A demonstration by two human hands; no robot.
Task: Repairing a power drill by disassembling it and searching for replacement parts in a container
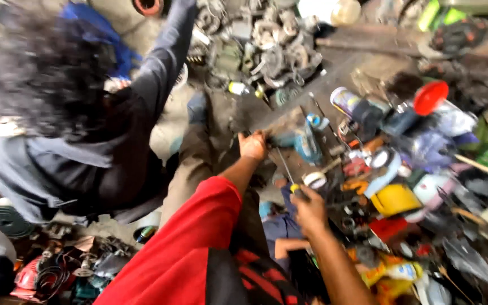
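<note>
Your right hand (309, 212) is clenching its fingers round a yellow-handled, thin-shafted metal screwdriver (287, 169) above the cluttered desk (334, 73); your left hand (253, 146) is gripping something dark I cannot make out.

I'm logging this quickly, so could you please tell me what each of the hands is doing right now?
Left hand: closed on the bench edge; anything held cannot be told.
Right hand: closed, holding a screwdriver.
</note>
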